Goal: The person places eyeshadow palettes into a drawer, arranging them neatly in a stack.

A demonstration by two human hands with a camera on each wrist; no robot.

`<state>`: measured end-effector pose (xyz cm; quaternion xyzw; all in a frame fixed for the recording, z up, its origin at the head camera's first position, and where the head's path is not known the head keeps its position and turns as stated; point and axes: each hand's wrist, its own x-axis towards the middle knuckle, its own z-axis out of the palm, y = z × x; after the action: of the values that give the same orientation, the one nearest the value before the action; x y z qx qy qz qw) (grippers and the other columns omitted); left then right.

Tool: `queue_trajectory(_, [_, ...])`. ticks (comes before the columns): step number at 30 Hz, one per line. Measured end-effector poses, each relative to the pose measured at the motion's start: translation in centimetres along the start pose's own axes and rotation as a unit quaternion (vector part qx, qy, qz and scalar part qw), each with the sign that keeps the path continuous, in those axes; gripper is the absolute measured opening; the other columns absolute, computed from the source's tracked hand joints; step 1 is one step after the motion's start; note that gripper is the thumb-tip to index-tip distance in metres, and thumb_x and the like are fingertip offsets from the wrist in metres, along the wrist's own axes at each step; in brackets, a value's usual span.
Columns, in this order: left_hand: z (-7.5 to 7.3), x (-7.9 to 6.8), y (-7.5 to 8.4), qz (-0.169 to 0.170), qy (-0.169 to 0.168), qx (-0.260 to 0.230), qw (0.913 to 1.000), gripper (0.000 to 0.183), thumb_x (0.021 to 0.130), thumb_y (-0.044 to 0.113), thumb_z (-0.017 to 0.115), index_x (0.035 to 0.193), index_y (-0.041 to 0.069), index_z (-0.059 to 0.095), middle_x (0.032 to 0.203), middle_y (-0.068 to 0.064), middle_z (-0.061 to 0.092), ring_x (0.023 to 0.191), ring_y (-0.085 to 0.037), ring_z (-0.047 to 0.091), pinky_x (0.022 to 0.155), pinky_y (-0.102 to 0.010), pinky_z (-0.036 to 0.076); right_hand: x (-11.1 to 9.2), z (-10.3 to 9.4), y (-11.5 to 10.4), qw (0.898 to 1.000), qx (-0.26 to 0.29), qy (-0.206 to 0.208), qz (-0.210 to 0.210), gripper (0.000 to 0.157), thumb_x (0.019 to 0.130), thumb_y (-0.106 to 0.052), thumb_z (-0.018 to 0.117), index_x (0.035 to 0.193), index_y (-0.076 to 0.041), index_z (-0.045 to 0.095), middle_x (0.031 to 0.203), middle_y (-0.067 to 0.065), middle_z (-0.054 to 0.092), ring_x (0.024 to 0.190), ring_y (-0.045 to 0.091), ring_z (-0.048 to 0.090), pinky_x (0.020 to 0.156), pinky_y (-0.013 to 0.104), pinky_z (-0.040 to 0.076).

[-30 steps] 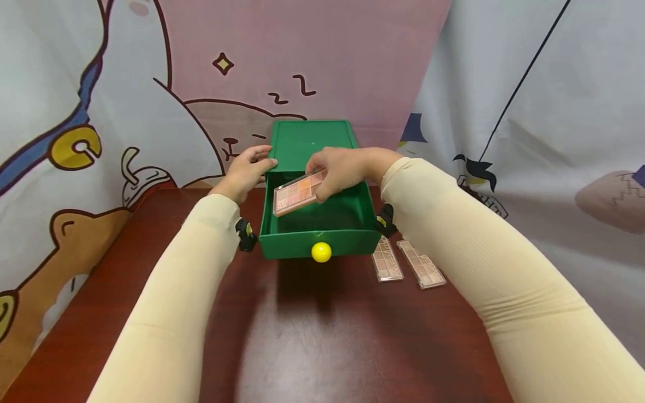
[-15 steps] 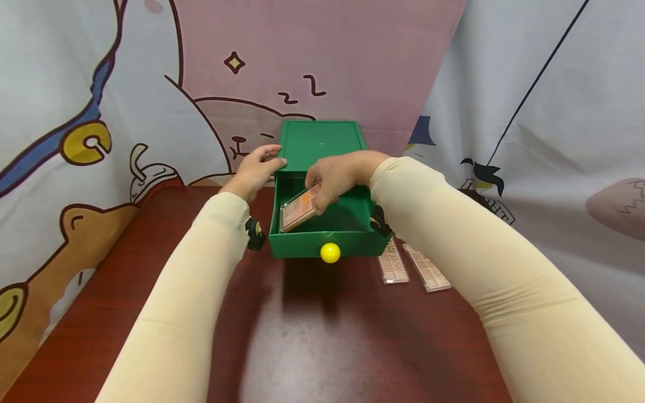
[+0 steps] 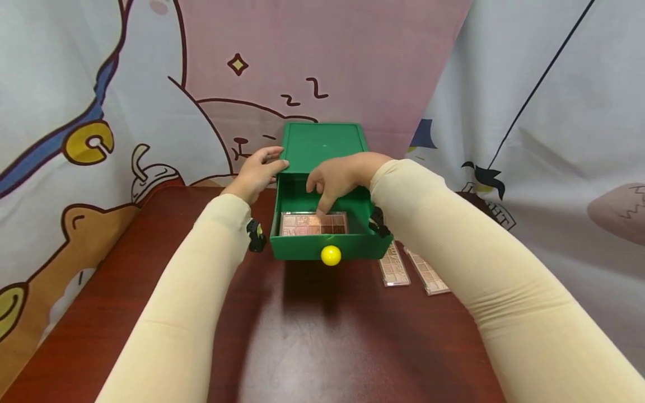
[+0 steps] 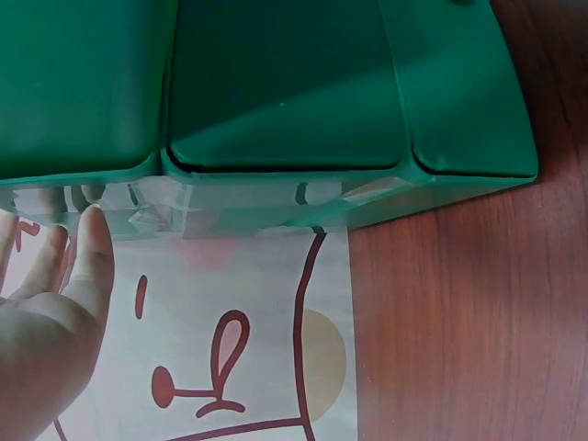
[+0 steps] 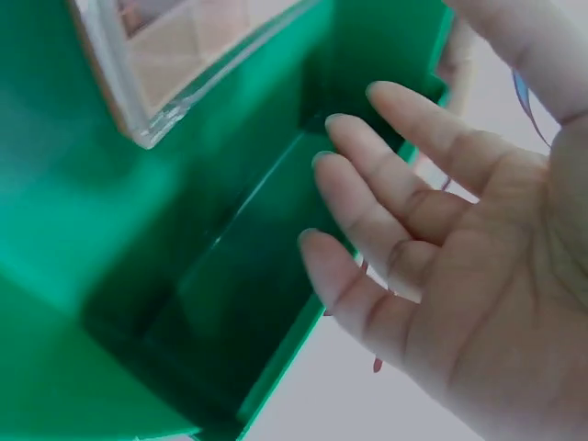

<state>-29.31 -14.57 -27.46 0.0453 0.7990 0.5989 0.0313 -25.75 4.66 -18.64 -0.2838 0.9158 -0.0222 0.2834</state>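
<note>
A makeup palette [image 3: 297,225] with a clear lid and rows of pink to brown pans lies inside the pulled-out drawer [image 3: 358,246] of a green box [image 3: 324,146], along its front wall. Over the drawer is my right hand [image 3: 340,178], fingers spread and relaxed, the thumb tip overlapping the palette's back edge in the head view. The right wrist view shows these fingers [image 5: 395,207] holding nothing, apart from the palette's corner [image 5: 138,129]. My left hand [image 3: 257,170] rests its fingertips at the box's left side, fingers mostly straight, as the left wrist view also shows.
Two more palettes, a nearer one [image 3: 394,268] and one farther right [image 3: 428,274], lie on the dark red wooden table [image 3: 302,347]. A yellow ball knob [image 3: 330,256] juts from the drawer front. A cartoon-printed cloth [image 3: 383,67] hangs close behind the box.
The palette, held tilted in the right hand before, was lowered into the drawer and let go; it now lies along the front wall. The left hand has stayed at the box's side.
</note>
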Motion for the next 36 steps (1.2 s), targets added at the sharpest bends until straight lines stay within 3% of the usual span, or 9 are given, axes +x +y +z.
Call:
queue_trajectory(4, [0.2,0.0,0.0,-0.001,0.000,0.001,1.0000,0.050,0.099,0.026,0.055,0.147,0.020,0.042,0.151,-0.004,0.037,0.131,-0.024,0.042,0.103,-0.044,0.041,-0.9,-0.4,1.4,0.991,0.114,0.059,-0.039,0.065,0.087,-0.028,0.073,0.143,-0.011,0.045,0.139,0.012,0.049,0.127,0.026,0.044,0.107,0.042,0.037])
queue_trajectory(10, [0.3,0.1,-0.2,0.001,0.002,-0.002,1.0000,0.050,0.099,0.025,0.055,0.147,0.021,0.042,0.151,-0.003,0.037,0.128,-0.024,0.043,0.102,-0.044,0.040,-3.3,-0.5,5.7,0.948,0.262,0.159,-0.090,0.061,0.090,-0.023,0.069,0.144,-0.011,0.043,0.143,0.012,0.047,0.130,0.024,0.045,0.107,0.045,0.037])
queue_trajectory(14, [0.4,0.3,-0.3,0.001,-0.001,-0.006,1.0000,0.051,0.099,0.026,0.056,0.147,0.020,0.041,0.151,-0.003,0.036,0.127,-0.023,0.043,0.102,-0.043,0.040,-5.1,0.4,9.9,0.904,0.353,0.221,-0.096,0.058,0.093,-0.020,0.064,0.145,-0.011,0.041,0.144,0.011,0.045,0.131,0.024,0.043,0.109,0.045,0.034])
queue_trajectory(17, [0.4,0.3,-0.4,-0.001,0.001,-0.006,1.0000,0.051,0.099,0.026,0.056,0.147,0.021,0.041,0.151,-0.004,0.035,0.126,-0.024,0.042,0.103,-0.045,0.039,-6.0,1.4,12.9,0.864,0.422,0.257,-0.099,0.055,0.095,-0.018,0.060,0.145,-0.010,0.040,0.141,0.009,0.045,0.130,0.025,0.042,0.106,0.040,0.037])
queue_trajectory(22, [0.3,0.5,-0.6,-0.003,0.009,-0.002,0.9999,0.050,0.099,0.027,0.055,0.147,0.022,0.041,0.151,-0.003,0.035,0.129,-0.024,0.042,0.105,-0.045,0.039,-7.2,3.3,17.3,0.803,0.507,0.298,-0.098,0.054,0.098,-0.020,0.056,0.147,-0.010,0.035,0.140,0.005,0.043,0.131,0.022,0.038,0.092,0.026,0.044])
queue_trajectory(26, [0.2,0.3,-0.7,-0.002,0.016,-0.002,0.9999,0.050,0.099,0.026,0.055,0.147,0.021,0.041,0.151,-0.004,0.035,0.131,-0.024,0.041,0.105,-0.046,0.038,-7.7,5.5,20.7,0.760,0.558,0.325,-0.068,0.054,0.097,-0.021,0.059,0.145,-0.014,0.036,0.137,0.000,0.042,0.129,0.018,0.038,0.092,0.027,0.044])
queue_trajectory(29, [0.2,0.3,-0.6,-0.001,0.021,-0.004,0.9998,0.050,0.099,0.026,0.055,0.147,0.020,0.041,0.151,-0.004,0.036,0.131,-0.024,0.041,0.105,-0.046,0.039,-7.8,7.3,23.2,0.758,0.561,0.333,-0.021,0.059,0.097,-0.025,0.059,0.149,-0.017,0.032,0.145,0.004,0.036,0.135,0.020,0.031,0.107,0.038,0.034])
queue_trajectory(32, [0.3,0.3,-0.6,-0.001,0.021,-0.003,0.9998,0.050,0.099,0.026,0.055,0.147,0.019,0.041,0.151,-0.005,0.036,0.131,-0.025,0.041,0.104,-0.045,0.039,-7.6,9.5,25.7,0.782,0.525,0.333,0.039,0.072,0.097,-0.033,0.059,0.155,-0.016,0.020,0.157,0.012,0.022,0.143,0.026,0.022,0.114,0.050,0.022])
queue_trajectory(36, [0.5,0.6,-0.8,0.000,0.017,-0.003,0.9999,0.051,0.099,0.026,0.055,0.147,0.019,0.041,0.151,-0.006,0.035,0.130,-0.025,0.041,0.104,-0.045,0.039,-7.5,12.9,28.7,0.815,0.461,0.332,0.111,0.088,0.095,-0.044,0.059,0.156,-0.009,0.006,0.159,0.022,0.009,0.143,0.040,0.017,0.113,0.057,0.021])
